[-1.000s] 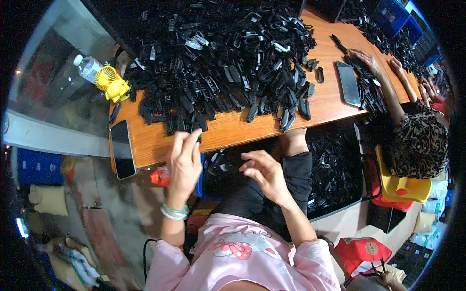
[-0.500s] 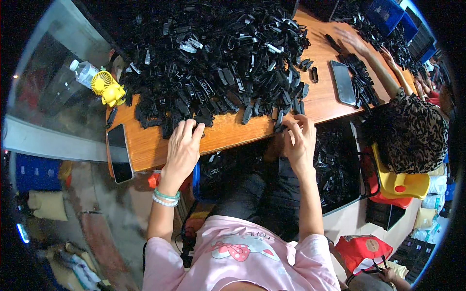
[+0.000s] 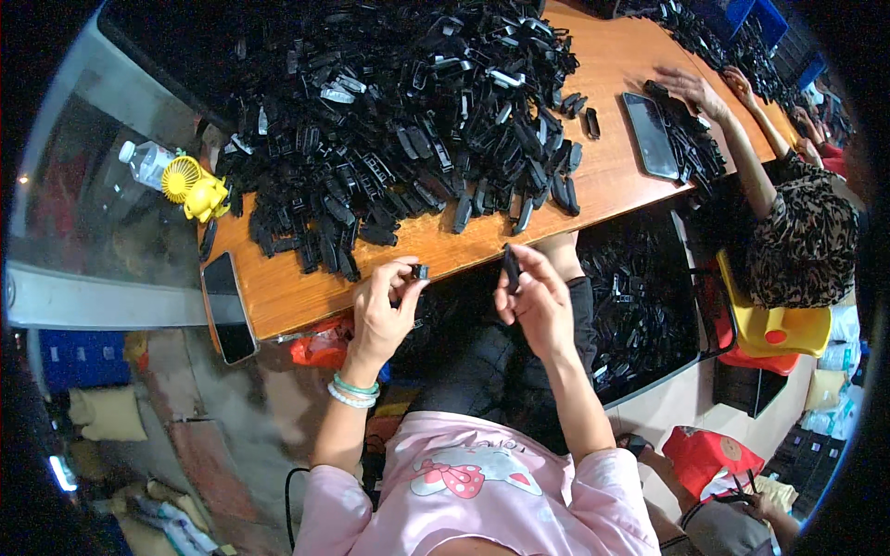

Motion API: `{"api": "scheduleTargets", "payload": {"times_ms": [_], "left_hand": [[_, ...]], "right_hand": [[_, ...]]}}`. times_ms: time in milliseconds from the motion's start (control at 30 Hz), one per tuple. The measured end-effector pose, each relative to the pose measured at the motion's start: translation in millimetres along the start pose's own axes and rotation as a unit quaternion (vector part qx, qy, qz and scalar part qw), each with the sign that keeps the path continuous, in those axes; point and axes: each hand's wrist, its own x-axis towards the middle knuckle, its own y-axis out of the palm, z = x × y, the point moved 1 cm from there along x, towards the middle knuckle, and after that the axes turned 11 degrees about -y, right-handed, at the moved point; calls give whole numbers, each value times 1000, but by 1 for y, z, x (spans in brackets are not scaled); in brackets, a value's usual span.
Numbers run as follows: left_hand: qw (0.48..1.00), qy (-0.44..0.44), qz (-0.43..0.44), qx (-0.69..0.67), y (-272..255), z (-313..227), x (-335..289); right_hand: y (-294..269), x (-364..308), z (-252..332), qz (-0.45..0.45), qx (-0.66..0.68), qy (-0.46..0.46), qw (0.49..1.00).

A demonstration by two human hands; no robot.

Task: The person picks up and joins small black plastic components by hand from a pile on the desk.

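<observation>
Head view: your left hand (image 3: 382,310) pinches a small, dark, blocky plastic piece (image 3: 420,271) at its fingertips, just below the front edge of the smooth orange-brown wooden bench (image 3: 612,176). Your right hand (image 3: 536,301) grips a slim, elongated black plastic clip (image 3: 511,267), held upright. Both sit near the glossy, jumbled heap of black plastic parts (image 3: 399,120) on the bench.

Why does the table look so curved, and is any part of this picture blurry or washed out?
Head view: the fisheye lens bends the wooden table edge and leaves black corners. Light is even and soft. The heap of black parts shows small shiny glints but merges into darkness. The left hand and right hand look fairly sharp; the rim is smeared.
</observation>
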Motion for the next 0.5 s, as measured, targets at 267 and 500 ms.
{"api": "scheduleTargets", "payload": {"times_ms": [267, 500], "left_hand": [[984, -38, 119, -126, 2, -37, -12], [990, -20, 89, -109, -11, -49, -13]], "right_hand": [[30, -13, 6, 152, -276, -83, 945], [38, -18, 7, 233, -448, -184, 843]]}}
